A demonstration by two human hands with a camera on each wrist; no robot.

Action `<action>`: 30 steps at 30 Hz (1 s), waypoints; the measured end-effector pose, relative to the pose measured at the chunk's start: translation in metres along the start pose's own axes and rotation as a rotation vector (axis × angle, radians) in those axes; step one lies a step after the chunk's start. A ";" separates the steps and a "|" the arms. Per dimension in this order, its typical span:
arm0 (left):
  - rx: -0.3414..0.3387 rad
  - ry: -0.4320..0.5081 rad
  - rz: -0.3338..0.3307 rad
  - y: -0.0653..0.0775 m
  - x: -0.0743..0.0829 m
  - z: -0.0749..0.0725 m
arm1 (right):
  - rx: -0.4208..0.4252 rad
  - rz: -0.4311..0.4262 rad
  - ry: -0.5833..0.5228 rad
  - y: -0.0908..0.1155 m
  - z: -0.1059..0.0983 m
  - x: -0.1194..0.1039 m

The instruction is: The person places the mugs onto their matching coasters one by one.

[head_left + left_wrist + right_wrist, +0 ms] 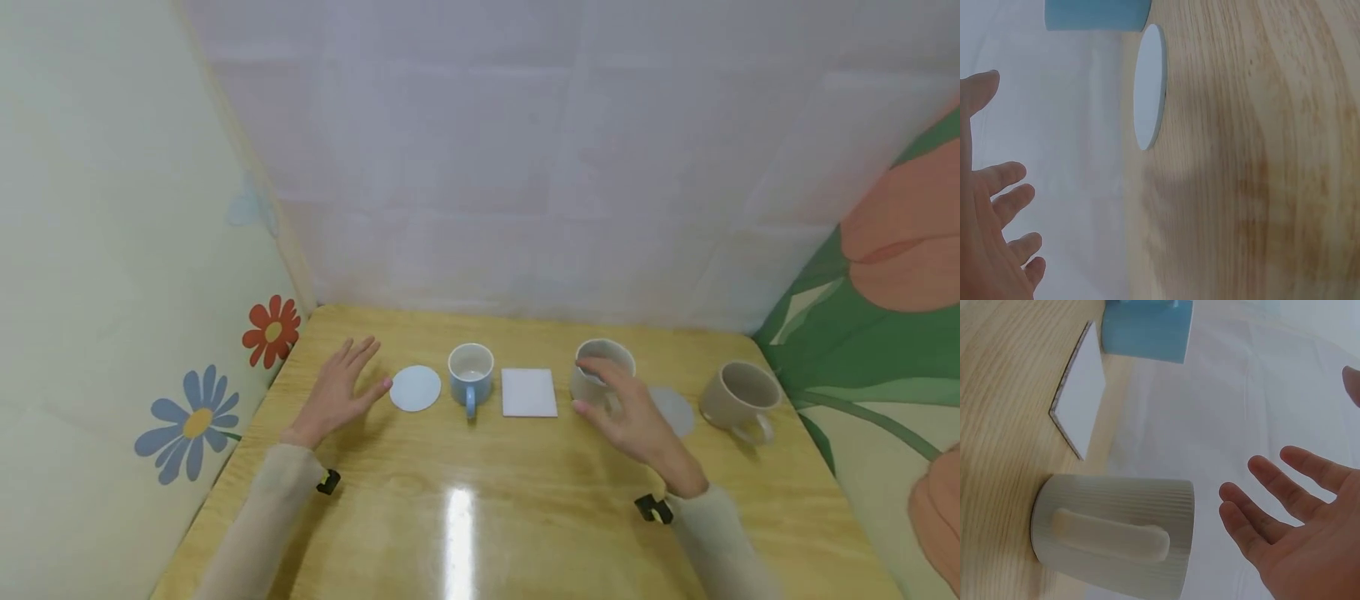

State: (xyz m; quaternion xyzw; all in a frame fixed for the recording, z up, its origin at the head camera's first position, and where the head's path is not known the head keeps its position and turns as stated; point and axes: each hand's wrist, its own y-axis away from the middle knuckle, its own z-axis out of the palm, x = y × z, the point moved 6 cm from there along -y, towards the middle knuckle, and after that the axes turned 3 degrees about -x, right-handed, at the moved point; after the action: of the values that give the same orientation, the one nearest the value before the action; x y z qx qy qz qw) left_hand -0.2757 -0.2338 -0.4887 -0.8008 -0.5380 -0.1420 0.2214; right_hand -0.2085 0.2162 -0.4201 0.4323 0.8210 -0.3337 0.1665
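Observation:
My left hand [337, 400] hovers over the table's left side with fingers spread, holding nothing. Nearest to it lies a round pale-blue coaster [415, 388], flat on the wood. A light-blue mug [470, 383] stands upright to the right of that coaster, handle facing me. My right hand [633, 421] hangs beside and above a ribbed off-white mug [1116, 494], fingers extended and apart from it in the right wrist view. The hand covers part of this mug in the head view. Between the two mugs lies a white square coaster [528, 393].
A round grey coaster [677, 410] lies right of my right hand, partly behind it. Farther right stands a beige-grey mug [723, 404] with its handle toward the front right. A white sheet [480, 167] hangs behind the wooden table [390, 517]; flowered panels flank both sides.

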 end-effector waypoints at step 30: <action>-0.096 -0.053 0.022 0.004 0.005 0.030 | 0.001 -0.065 -0.144 0.004 0.046 -0.005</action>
State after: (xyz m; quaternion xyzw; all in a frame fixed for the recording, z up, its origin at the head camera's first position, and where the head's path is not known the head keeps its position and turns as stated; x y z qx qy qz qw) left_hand -0.2706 -0.2158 -0.5131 -0.8200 -0.5273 -0.1438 0.1698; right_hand -0.2029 0.1836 -0.4525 0.3805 0.8204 -0.3693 0.2140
